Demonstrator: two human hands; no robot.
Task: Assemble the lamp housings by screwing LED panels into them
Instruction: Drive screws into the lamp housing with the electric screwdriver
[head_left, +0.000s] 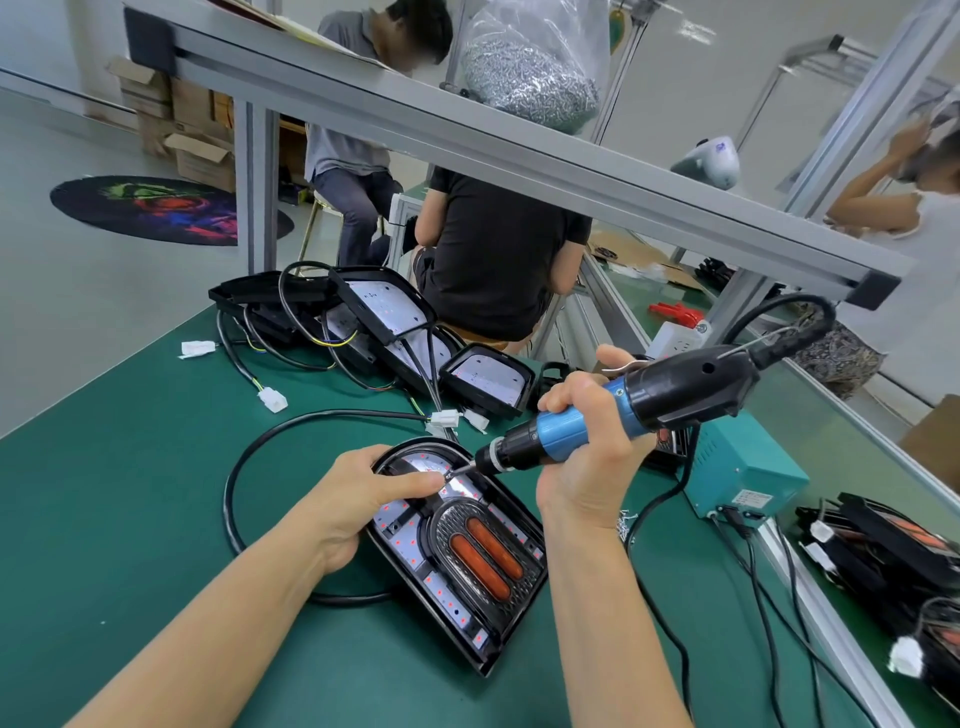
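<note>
— So where does it stand?
— Lamp housing (498, 613) lies flat on the green counter (130, 519), LED panel (410, 540) seated inside. Left hand (358, 499) grips its rounded end, forefinger stretched beside the bit. Right hand (582, 447) is wrapped around the electric screwdriver (597, 421), tip at a screw point.
— Risks?
— The driver leans steeply; I'd expect the bit to skid off, scratching the panel or nicking that finger. A cross-threaded screw too.
</note>
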